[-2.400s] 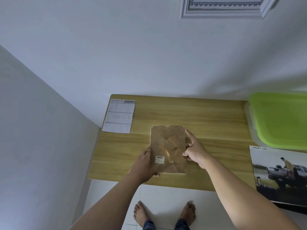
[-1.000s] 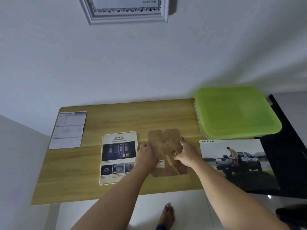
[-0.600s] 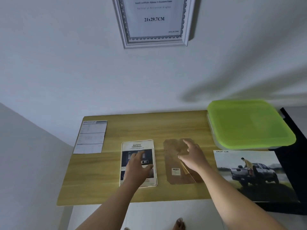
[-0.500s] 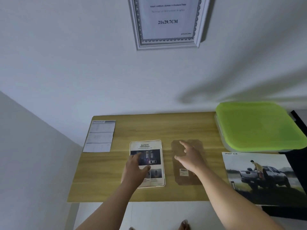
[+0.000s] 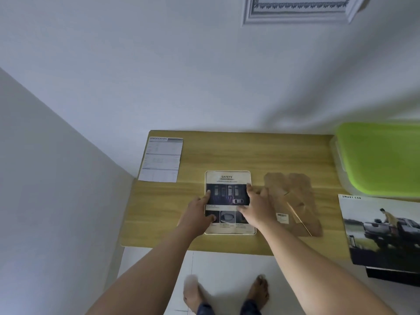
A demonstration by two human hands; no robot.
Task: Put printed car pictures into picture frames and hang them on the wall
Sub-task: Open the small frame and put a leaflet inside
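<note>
- While both hands rest on it, the frame (image 5: 229,203) lies flat on the desk (image 5: 250,151), in the middle near the front edge.
- A print (image 5: 227,194) shows in the frame, face up, with the word SAFETY and small car pictures.
- The left hand (image 5: 200,212) is on the frame's 9 o'clock edge. Its first finger is straight along that edge and its thumb lies flat on the print. It is loose, not a fist.
- The right hand (image 5: 256,208) is on the 3 o'clock edge. Its fingers are spread and nearly straight, and its thumb touches the print. It grabs nothing.
- A brown board (image 5: 295,196) lies at 3 o'clock from the frame, just beside the right hand. It has a small white sticker.
- A sheet (image 5: 161,159) marked SPECIFICATION lies at 10 o'clock, at the desk's far left corner.
- A box (image 5: 381,158) with a green lid sits at 2 o'clock, at the desk's right end.
- A truck picture (image 5: 384,230) lies face up at 4 o'clock, past the board.
- High on the wall at 12 o'clock hangs a wall frame (image 5: 300,14); only its bottom part shows.
- Two bare feet (image 5: 259,289) stand on the white floor at 6 o'clock.
</note>
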